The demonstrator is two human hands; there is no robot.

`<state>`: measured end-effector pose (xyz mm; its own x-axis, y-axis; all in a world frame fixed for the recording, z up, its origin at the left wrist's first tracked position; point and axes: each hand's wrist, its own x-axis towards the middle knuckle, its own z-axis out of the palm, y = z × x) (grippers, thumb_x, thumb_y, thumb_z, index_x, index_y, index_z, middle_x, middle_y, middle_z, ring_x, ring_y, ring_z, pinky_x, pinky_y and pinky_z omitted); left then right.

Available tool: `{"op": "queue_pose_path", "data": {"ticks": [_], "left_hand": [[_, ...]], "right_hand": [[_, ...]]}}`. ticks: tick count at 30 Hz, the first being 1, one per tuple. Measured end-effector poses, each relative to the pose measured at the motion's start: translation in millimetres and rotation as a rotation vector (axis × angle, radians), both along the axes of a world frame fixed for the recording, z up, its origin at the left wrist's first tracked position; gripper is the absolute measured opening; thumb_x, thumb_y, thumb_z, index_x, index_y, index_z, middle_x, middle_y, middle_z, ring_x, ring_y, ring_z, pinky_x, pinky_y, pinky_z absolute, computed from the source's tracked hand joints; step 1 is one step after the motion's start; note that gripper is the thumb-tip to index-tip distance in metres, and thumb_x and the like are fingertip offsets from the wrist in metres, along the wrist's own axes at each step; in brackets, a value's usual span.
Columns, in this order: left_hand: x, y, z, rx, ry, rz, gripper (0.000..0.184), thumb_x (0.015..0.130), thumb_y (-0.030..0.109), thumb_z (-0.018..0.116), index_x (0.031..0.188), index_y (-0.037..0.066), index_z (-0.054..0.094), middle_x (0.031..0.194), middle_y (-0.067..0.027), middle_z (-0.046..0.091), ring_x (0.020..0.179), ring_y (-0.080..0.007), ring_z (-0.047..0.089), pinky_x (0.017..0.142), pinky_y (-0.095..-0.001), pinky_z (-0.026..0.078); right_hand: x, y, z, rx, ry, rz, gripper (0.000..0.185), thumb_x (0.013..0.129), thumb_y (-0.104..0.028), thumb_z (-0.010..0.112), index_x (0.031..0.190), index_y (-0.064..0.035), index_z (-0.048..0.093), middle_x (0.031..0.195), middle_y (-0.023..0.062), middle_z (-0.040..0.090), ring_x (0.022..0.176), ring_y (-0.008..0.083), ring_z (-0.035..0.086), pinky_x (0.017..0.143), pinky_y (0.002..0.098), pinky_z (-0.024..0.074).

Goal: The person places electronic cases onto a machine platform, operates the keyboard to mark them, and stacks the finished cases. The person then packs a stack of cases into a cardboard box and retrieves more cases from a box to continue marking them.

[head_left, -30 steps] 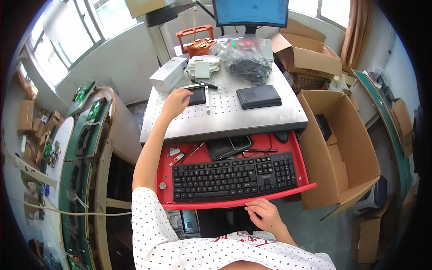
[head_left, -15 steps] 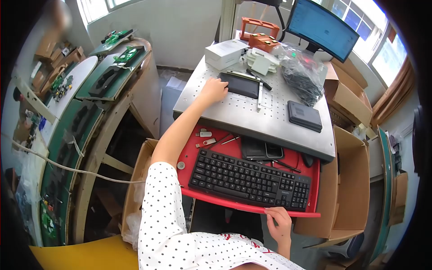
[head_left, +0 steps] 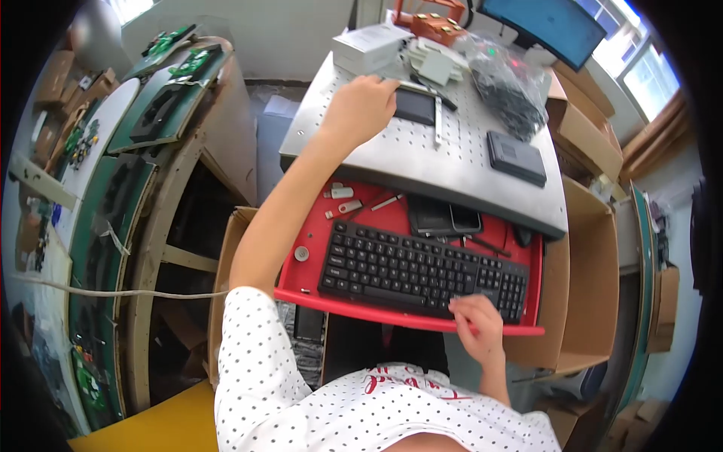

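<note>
Handling of the flat black device (head_left: 416, 107) seems to be the step in hand. It is lying inside the corner of the metal bracket (head_left: 438, 124) on the perforated table (head_left: 392, 158), its left end being covered by the left hand (head_left: 360, 109). That hand's fingertips are being hidden by its back, so whether a grip is being made cannot be told. The right hand (head_left: 480, 324) is being held half-curled with nothing visible in it, by the near edge of the keyboard (head_left: 399, 264) in the red drawer (head_left: 361, 307); contact is unclear.

For any shift of the device, a hold on its left end would seem to be called for, the far and right sides being bounded by the bracket.

Room is being left toward the table's near edge, and rightward beyond the bracket up to the second black device (head_left: 517, 158). The far side is being crowded by the white box (head_left: 373, 49) and bagged items (head_left: 501, 90).
</note>
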<state>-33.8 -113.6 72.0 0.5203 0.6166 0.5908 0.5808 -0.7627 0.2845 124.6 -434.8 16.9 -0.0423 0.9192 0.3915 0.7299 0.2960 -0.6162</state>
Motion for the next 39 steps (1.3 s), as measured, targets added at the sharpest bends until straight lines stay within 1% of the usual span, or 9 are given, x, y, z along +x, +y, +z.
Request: {"op": "queue_pose_path", "data": {"ticks": [4, 8, 10, 12, 16, 18, 22, 29, 39], "left_hand": [[-51.9, -138.0, 74.6, 0.015, -0.349, -0.337, 0.02, 0.081, 0.007, 0.045, 0.09, 0.003, 0.062, 0.087, -0.0129, 0.06, 0.074, -0.0247, 0.059, 0.062, -0.0326, 0.047], [-99.2, -222.3, 66.8, 0.138, -0.69, -0.626, 0.009, 0.068, -0.003, 0.056, 0.075, -0.002, 0.062, 0.077, -0.0121, 0.063, 0.067, -0.0218, 0.059, 0.057, -0.0289, 0.047], [-105.0, -227.2, 59.7, 0.14, -0.605, -0.436, 0.011, 0.069, -0.005, 0.054, 0.075, -0.001, 0.061, 0.076, -0.0115, 0.062, 0.068, -0.0219, 0.059, 0.057, -0.0285, 0.047], [-88.8, -189.2, 49.6, -0.056, -0.467, -0.085, 0.015, 0.076, 0.0, 0.049, 0.085, 0.0, 0.061, 0.083, -0.0113, 0.062, 0.074, -0.0238, 0.059, 0.064, -0.0279, 0.047], [-28.9, -50.9, -28.9, -0.002, -0.187, -0.172, 0.025, 0.078, 0.007, 0.05, 0.102, 0.004, 0.058, 0.108, -0.0146, 0.056, 0.105, -0.0297, 0.049, 0.091, -0.0358, 0.037], [-1.7, -5.5, -60.0, 0.113, -0.161, -0.171, 0.02, 0.073, 0.007, 0.054, 0.091, 0.003, 0.062, 0.093, -0.0135, 0.06, 0.09, -0.0288, 0.056, 0.079, -0.0373, 0.045], [26.9, 36.8, -87.5, 0.259, -0.137, -0.078, 0.015, 0.072, 0.006, 0.055, 0.082, 0.005, 0.065, 0.084, -0.0081, 0.06, 0.082, -0.0259, 0.055, 0.073, -0.0358, 0.045], [43.2, 52.8, -88.5, 0.246, 0.155, 0.043, 0.007, 0.07, 0.008, 0.059, 0.074, 0.006, 0.065, 0.076, -0.0057, 0.061, 0.078, -0.0239, 0.055, 0.069, -0.0343, 0.046], [57.5, 62.9, -90.7, 0.284, 0.128, -0.042, 0.008, 0.065, 0.004, 0.054, 0.061, 0.007, 0.06, 0.067, -0.0059, 0.057, 0.074, -0.0228, 0.054, 0.067, -0.0338, 0.045]], "right_hand": [[-9.3, 30.9, 3.7, 0.028, 0.003, 0.084, 0.016, 0.069, 0.004, 0.058, 0.084, -0.001, 0.06, 0.085, 0.0115, 0.061, 0.077, 0.0254, 0.059, 0.066, 0.0315, 0.0482], [-31.2, 45.9, 3.7, 0.047, 0.028, 0.176, 0.015, 0.069, 0.001, 0.059, 0.083, -0.0025, 0.06, 0.085, 0.008, 0.061, 0.076, 0.0228, 0.059, 0.064, 0.0311, 0.0486], [-37.7, 46.2, 2.5, 0.078, 0.016, 0.231, 0.014, 0.068, 0.001, 0.059, 0.082, -0.0027, 0.06, 0.085, 0.0074, 0.061, 0.076, 0.0225, 0.059, 0.064, 0.031, 0.0487], [-41.1, 39.9, 5.6, 0.069, 0.036, 0.271, 0.014, 0.068, 0.0, 0.06, 0.081, -0.0033, 0.059, 0.085, 0.0071, 0.061, 0.075, 0.0226, 0.059, 0.063, 0.0311, 0.0487], [-38.4, 22.0, 10.5, 0.086, 0.045, 0.29, 0.015, 0.068, 0.0, 0.06, 0.082, -0.0032, 0.06, 0.083, 0.0076, 0.061, 0.074, 0.0238, 0.059, 0.064, 0.0316, 0.0483], [-32.0, 9.4, 12.6, 0.089, 0.05, 0.249, 0.016, 0.067, 0.0, 0.06, 0.083, -0.0026, 0.059, 0.083, 0.008, 0.061, 0.074, 0.0242, 0.059, 0.063, 0.0316, 0.0482], [-14.7, -16.0, 7.6, 0.083, 0.08, 0.082, 0.016, 0.067, 0.003, 0.06, 0.082, -0.0014, 0.061, 0.08, 0.0089, 0.061, 0.072, 0.0239, 0.059, 0.062, 0.0312, 0.0478], [7.9, -34.6, 6.9, 0.074, 0.05, -0.083, 0.017, 0.066, 0.005, 0.06, 0.082, -0.0002, 0.061, 0.076, 0.0095, 0.061, 0.069, 0.0236, 0.058, 0.06, 0.0306, 0.0473], [19.7, -34.5, 2.6, 0.083, 0.046, -0.15, 0.016, 0.066, 0.004, 0.06, 0.081, -0.0001, 0.061, 0.075, 0.0098, 0.061, 0.068, 0.0231, 0.058, 0.059, 0.0305, 0.0472]]}}
